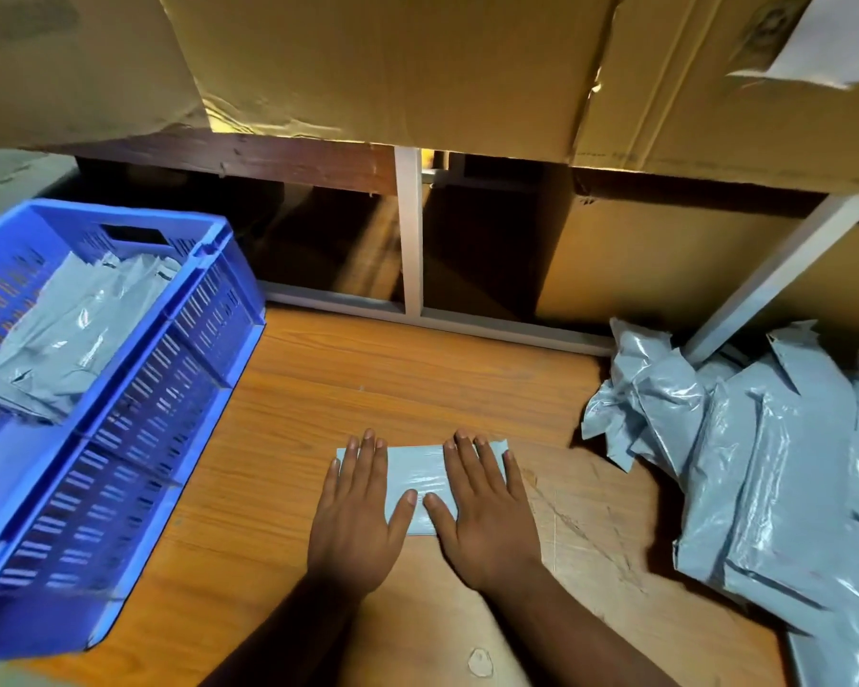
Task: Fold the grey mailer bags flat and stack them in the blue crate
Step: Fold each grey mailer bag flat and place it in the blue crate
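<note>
Pressing a folded grey mailer bag (420,480) flat on the wooden worktop (318,389), my left hand (355,518) and right hand (482,518) lie with fingers straight, grip wide.

No words, numbers or brand names can be read anywhere here. The cardboard box (745,91) at the upper right carries a faint dark stamp near its top corner and a thin line of small print along its lower edge, but both are too blurred to make out. A pale sheet (834,37) lies over that box's corner, and nothing legible shows on it.
</note>
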Available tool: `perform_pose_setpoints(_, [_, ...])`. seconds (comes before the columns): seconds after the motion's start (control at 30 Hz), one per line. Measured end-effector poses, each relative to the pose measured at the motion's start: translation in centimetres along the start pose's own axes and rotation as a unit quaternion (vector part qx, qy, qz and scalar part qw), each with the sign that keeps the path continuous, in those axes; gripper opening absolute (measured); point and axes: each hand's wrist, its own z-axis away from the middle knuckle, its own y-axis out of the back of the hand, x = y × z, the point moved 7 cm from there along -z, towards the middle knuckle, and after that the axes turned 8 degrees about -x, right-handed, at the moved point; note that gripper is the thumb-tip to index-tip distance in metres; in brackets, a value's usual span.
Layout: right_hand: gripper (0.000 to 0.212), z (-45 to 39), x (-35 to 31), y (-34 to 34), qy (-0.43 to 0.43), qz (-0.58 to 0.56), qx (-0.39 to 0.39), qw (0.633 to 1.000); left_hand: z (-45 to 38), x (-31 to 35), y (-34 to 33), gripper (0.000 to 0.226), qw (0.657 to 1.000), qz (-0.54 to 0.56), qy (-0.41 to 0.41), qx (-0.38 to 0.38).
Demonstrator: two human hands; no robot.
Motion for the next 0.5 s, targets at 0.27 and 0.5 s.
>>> perform_pose_setpoints(0.27, [0.071, 1.7, 3.0, 0.8, -0.049, -0.024, -0.007, 0.998, 0.2, -0.4, 0.6, 0.090, 0.996, 0.010, 0.039, -0.074])
perform_pose_setpoints(0.5, [0.070, 1.5, 2.6, 3.8, -0.041, -0.077, 0.032, 0.996, -3.4, -2.7, 5.4, 0.071, 0.994, 0.047, 0.032, -0.096])
